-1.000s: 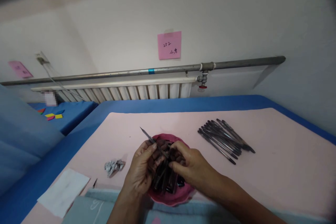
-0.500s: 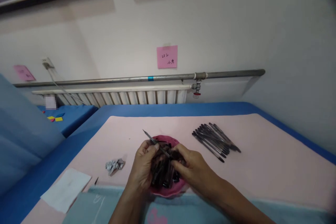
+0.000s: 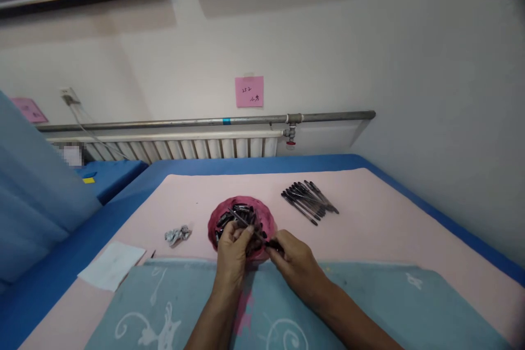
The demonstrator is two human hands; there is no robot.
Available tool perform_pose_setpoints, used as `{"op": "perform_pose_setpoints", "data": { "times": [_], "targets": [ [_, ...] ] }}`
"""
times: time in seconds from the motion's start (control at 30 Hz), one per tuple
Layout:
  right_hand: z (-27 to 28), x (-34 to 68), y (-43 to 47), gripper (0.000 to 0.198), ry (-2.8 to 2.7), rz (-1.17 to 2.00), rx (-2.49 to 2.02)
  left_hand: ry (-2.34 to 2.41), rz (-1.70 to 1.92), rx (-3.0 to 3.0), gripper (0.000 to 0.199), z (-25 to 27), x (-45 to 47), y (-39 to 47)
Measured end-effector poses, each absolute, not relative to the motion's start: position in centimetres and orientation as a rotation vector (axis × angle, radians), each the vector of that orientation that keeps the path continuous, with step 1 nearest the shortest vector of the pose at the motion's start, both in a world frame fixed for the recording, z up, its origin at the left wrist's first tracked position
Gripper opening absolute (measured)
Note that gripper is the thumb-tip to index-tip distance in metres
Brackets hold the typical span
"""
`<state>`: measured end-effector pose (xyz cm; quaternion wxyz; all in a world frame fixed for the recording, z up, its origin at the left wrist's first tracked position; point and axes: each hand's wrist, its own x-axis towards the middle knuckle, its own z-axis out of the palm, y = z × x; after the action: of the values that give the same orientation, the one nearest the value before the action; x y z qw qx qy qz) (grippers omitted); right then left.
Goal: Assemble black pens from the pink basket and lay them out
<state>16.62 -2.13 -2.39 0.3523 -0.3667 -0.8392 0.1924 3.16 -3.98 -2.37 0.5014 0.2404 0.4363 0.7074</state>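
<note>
My left hand [image 3: 235,249] is closed on the middle of a slim clear-barrelled pen [image 3: 238,217], held slanting above a pink basket [image 3: 268,219]. My right hand [image 3: 297,262] pinches a black piece that looks like a pen cap [image 3: 275,245] at the pen's lower right end. Whether cap and barrel are joined is hidden by the fingers. Short black pieces [image 3: 243,208], which look like more pen caps, fill the basket beneath my hands. To the right, several capped pens [image 3: 309,199] lie side by side in a loose bundle.
A crumpled silvery wad [image 3: 178,235] and a white sheet [image 3: 111,265] lie on the left of the pink table cover [image 3: 381,213]. A teal patterned cloth [image 3: 348,295] spreads along the near side. Behind the table are a radiator [image 3: 205,149] and a pipe [image 3: 336,116].
My view has shifted, so more of the teal cloth shows. Both hands have come nearer to me, over the basket's near side, still holding the pen between them.
</note>
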Motion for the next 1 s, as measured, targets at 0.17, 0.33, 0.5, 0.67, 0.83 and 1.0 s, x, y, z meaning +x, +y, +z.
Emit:
{"op": "perform_pose_setpoints", "data": {
  "times": [0.17,0.33,0.5,0.67,0.83,1.0],
  "targets": [
    [-2.56,16.65,-2.16,0.006,-2.095,0.628,-0.925,1.04,1.713,0.573,0.032,-2.28,2.94,-4.3],
    [-2.66,16.66,-2.04,0.007,-2.014,0.827,-0.945,1.026,1.692,0.577,0.031,-2.32,2.59,-4.25],
    [-2.71,16.62,-2.18,0.011,-2.064,0.926,-0.92,1.037,1.659,0.582,0.032,-2.3,2.41,-4.25],
    [-2.5,16.42,-2.3,0.018,-2.115,0.723,-0.93,1.048,1.678,0.58,0.03,-2.43,2.42,-4.12],
    [-2.53,16.51,-2.3,0.011,-2.139,0.626,-0.898,1.047,1.686,0.556,0.031,-2.58,2.49,-4.04],
    [-2.68,16.48,-2.26,0.02,-2.175,0.563,-0.787,1.026,1.7,0.561,0.028,-2.39,2.41,-4.18]
  ]
}}
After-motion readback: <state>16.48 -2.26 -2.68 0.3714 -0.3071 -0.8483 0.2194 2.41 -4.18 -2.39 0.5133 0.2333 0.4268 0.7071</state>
